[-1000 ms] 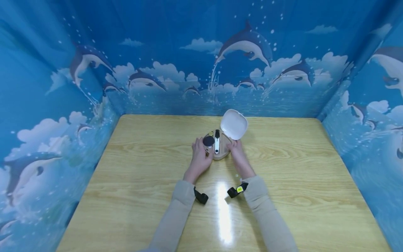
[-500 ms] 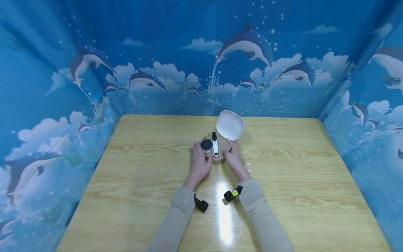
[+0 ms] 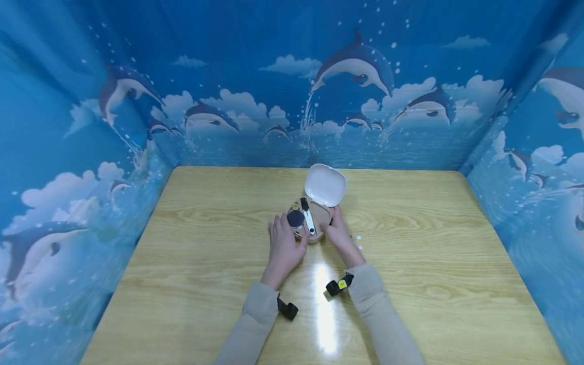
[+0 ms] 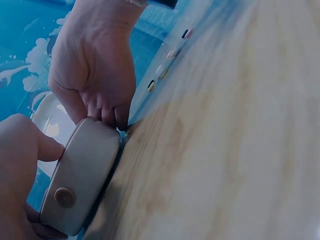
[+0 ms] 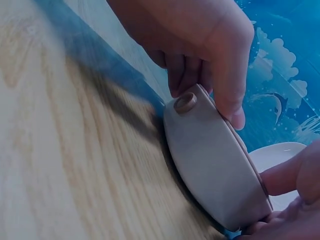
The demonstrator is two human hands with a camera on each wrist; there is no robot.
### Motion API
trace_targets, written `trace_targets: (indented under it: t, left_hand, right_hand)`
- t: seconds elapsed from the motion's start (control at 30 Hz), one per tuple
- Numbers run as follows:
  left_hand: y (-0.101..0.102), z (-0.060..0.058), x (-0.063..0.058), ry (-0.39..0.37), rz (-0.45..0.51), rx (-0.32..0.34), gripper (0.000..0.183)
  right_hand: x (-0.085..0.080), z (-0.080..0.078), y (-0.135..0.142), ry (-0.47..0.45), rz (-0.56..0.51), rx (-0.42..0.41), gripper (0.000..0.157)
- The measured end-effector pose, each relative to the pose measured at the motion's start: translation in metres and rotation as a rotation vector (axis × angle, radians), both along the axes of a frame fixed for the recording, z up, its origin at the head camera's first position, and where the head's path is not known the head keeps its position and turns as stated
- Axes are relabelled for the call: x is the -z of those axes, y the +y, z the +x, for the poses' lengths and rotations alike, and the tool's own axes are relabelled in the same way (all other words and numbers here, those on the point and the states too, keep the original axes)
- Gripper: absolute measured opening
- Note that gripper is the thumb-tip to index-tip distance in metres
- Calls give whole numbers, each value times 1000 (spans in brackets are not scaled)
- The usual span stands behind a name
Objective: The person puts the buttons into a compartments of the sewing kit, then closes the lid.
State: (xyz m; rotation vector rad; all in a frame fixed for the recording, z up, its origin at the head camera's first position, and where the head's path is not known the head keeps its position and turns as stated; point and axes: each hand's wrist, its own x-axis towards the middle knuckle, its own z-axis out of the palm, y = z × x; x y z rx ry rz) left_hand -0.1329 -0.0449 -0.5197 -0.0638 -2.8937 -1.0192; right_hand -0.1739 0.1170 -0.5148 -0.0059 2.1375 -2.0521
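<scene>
A beige case [image 3: 321, 215] sits on the table with its white lid [image 3: 326, 185] swung open at the far side. In it lie a dark round disc [image 3: 295, 218], a slim white tool [image 3: 309, 223] with a black end, and a small yellowish piece [image 3: 295, 207]. My left hand [image 3: 284, 249] grips the case's left side, thumb at the near rim. At the right side my right hand [image 3: 339, 236] holds it, thumb over the rim. The left wrist view shows both hands pinching the case wall [image 4: 90, 165], which has a round brown button [image 4: 65, 197].
Small pale discs [image 3: 359, 238] lie on the wooden table [image 3: 433, 253] right of my right wrist. Several small dark-and-light pieces [image 4: 152, 85] appear in a row in the left wrist view. A dolphin-print curtain [image 3: 255, 61] hangs along the back and sides.
The case and its lid have shifted left and toward me, carried by both hands. My right hand has moved round to the near right side; the pale discs now show beside its wrist.
</scene>
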Motion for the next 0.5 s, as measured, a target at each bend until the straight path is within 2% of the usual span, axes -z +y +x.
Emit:
trace_targets:
  t: [0.5]
  left_hand:
    - [-3, 23, -1, 29, -54, -34, 99]
  right_hand:
    - [-7, 11, 0, -27, 37, -104, 90]
